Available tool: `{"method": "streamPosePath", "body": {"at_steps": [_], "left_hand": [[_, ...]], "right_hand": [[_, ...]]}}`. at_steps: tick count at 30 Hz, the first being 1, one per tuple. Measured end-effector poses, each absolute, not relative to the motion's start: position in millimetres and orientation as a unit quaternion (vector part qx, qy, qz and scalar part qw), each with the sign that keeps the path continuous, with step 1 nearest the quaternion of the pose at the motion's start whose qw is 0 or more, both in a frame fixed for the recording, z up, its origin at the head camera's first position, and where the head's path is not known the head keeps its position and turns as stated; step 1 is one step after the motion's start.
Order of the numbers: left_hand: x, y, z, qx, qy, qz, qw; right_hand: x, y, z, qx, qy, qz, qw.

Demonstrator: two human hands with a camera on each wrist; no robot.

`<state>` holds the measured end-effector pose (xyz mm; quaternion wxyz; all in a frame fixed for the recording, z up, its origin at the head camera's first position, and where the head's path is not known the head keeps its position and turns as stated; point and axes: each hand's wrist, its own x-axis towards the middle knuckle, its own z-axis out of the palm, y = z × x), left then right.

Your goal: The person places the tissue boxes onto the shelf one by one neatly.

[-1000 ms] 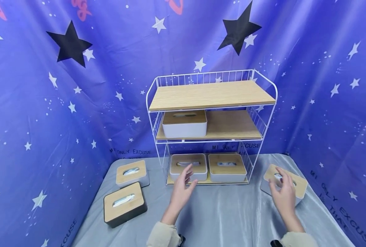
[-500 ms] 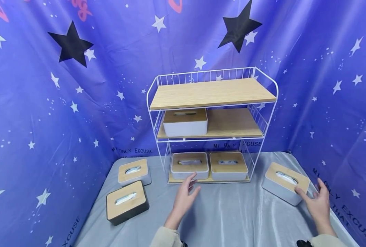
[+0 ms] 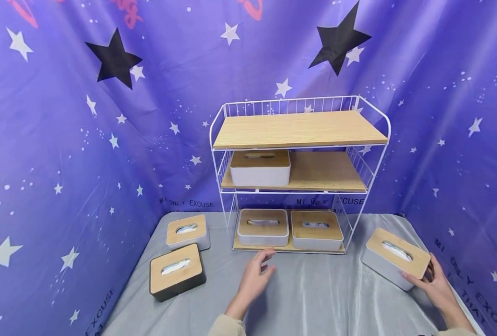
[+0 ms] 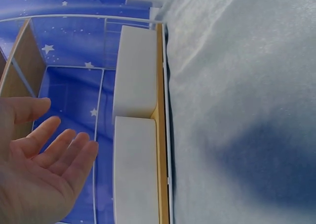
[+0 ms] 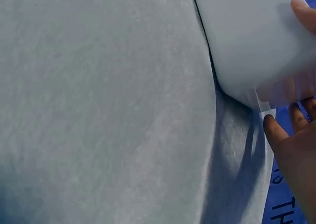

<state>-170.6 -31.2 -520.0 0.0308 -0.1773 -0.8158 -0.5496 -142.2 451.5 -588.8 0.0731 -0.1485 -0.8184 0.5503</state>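
At the right of the head view, my right hand point(image 3: 435, 282) is at the near right end of a white tissue box point(image 3: 384, 261) with a wooden lid. Its thumb lies against the front wall and its fingers reach round the far end. The right wrist view shows the same box's white wall point(image 5: 261, 41) resting on the cloth, with fingertips point(image 5: 274, 125) right at its end. My left hand point(image 3: 254, 280) hovers in front of the shelf, fingers loosely bent, holding nothing. In the left wrist view that hand point(image 4: 47, 169) overlaps the rack beside two white boxes.
A three-tier white wire rack point(image 3: 300, 130) stands at the back. Its middle shelf holds one white tissue box point(image 3: 260, 175) at the left; its bottom shelf holds two point(image 3: 263, 233). At the left lie a white box point(image 3: 187, 238) and a black-sided box point(image 3: 177, 275) on grey cloth point(image 3: 307, 298).
My right hand has moved from above the right tissue box to its right end and closed in on it. My left hand stays before the rack. The head view has shifted slightly.
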Motion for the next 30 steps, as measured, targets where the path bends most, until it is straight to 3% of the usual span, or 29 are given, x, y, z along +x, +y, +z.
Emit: {"method": "streamPosePath", "body": {"at_steps": [4,9,17,26,30], "left_hand": [[-172,-31,-520,-0.188,-0.813,-0.550,0.025],[-172,-31,-520,-0.188,-0.810,-0.555,0.022],[-171,-32,-523,-0.182,-0.813,-0.552,0.016],[-168,-25,-523,-0.196,-0.805,-0.559,0.010],[-167,-20,-520,-0.201,-0.801,-0.563,0.007]], "right_hand": [[-137,445,-594,-0.177,-0.820,0.532,0.118],[-129,436,-592,-0.230,-0.809,0.530,0.112],[-108,425,-582,-0.121,-0.845,0.503,0.135],[-96,406,-563,-0.111,-0.862,0.489,0.070],[-95,393,-551,-0.059,-0.867,0.484,0.101]]}}
